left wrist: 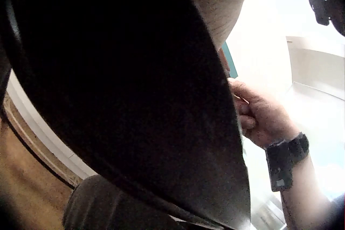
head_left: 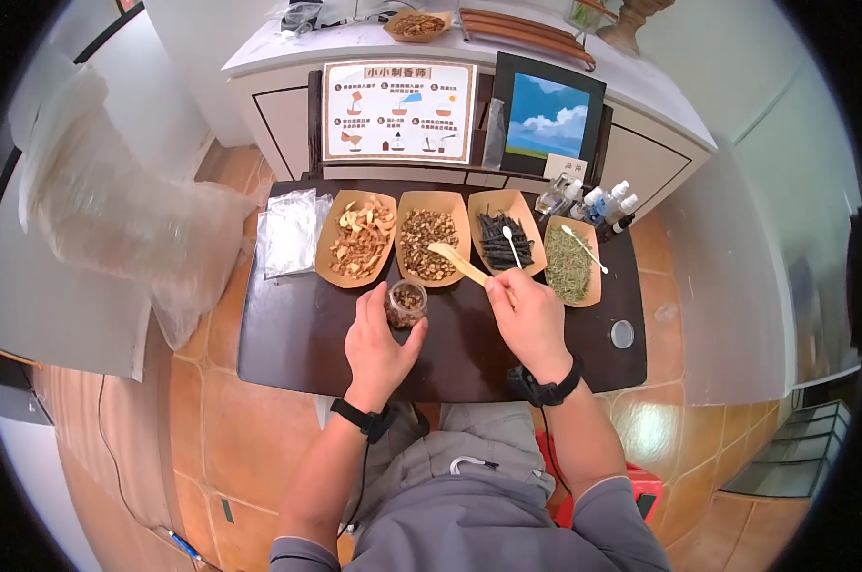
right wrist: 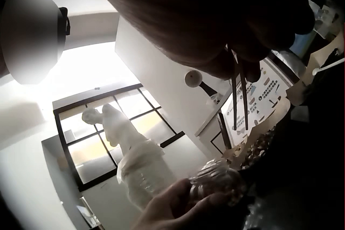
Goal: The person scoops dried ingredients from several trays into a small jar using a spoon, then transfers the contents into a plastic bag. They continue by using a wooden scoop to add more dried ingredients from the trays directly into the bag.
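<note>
In the head view my left hand (head_left: 375,345) curls round a small clear jar (head_left: 408,307) with brown bits inside, at the middle of the dark table (head_left: 469,357). My right hand (head_left: 531,322) pinches a pair of light wooden tongs (head_left: 461,264), whose tips reach over a paper tray (head_left: 408,202) of chopped brown pieces. Two parallel prongs of the tongs (right wrist: 240,98) show in the right wrist view, with the jar (right wrist: 213,179) below them. The tabletop's dark underside blocks most of the left wrist view.
Flanking trays hold pale dried slices (head_left: 359,238), dark sticks with a white spoon (head_left: 512,243), and green dried herb (head_left: 569,267). Silver packets (head_left: 290,234) lie left. Small bottles (head_left: 593,202) stand back right, a round clear lid (head_left: 622,334) in front. An instruction board (head_left: 399,112) stands behind.
</note>
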`<state>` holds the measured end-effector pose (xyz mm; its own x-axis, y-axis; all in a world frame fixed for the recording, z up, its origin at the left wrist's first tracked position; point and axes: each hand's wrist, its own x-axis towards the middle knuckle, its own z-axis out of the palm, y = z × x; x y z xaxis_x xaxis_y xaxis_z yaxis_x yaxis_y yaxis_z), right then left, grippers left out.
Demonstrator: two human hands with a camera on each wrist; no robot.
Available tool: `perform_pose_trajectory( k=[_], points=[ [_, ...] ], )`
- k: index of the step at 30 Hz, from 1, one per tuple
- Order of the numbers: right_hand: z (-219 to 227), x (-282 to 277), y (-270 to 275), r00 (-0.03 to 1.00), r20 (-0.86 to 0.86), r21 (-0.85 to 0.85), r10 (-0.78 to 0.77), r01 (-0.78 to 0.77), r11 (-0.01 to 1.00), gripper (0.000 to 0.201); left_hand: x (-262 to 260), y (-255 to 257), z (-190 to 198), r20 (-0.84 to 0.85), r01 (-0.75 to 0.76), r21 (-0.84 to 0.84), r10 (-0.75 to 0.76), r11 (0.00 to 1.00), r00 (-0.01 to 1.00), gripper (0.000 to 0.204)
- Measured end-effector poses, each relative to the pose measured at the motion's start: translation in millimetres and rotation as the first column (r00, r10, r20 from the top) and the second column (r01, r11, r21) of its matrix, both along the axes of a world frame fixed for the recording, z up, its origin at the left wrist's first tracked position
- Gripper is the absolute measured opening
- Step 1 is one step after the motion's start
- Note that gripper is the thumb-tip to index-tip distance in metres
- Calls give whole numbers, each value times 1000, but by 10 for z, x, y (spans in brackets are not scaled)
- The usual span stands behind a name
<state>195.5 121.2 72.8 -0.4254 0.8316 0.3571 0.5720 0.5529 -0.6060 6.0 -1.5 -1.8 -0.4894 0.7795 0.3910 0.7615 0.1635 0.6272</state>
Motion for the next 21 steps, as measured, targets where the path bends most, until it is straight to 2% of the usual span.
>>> perform_pose_trajectory(
  k=[1,3,7,9,15,21],
  points=[
    [-10,-1,33,1000,-2,1,-4,4,1000,21,6,-5,8,-2,4,1,-4,1000,1000,78],
    [-76,0,114,986,129,92,-106,94,991,23,15,-11,27,34,2,-29,-1,1000,999,80],
    [-190,-80,168,962,211,161,-176,143,977,25,14,-9,-3,34,-5,-12,6,1000,999,80],
    [-223,-131,160,941,306,89,-147,126,988,26,11,-9,-1,33,-4,-11,5,1000,999,79],
    [-175,-158,108,973,229,-22,-36,43,999,28,-1,-3,16,48,4,-5,-3,1000,999,75],
    [-128,-163,70,969,243,41,51,-63,997,26,2,-3,26,69,6,-2,-6,1000,998,73]
  ],
)
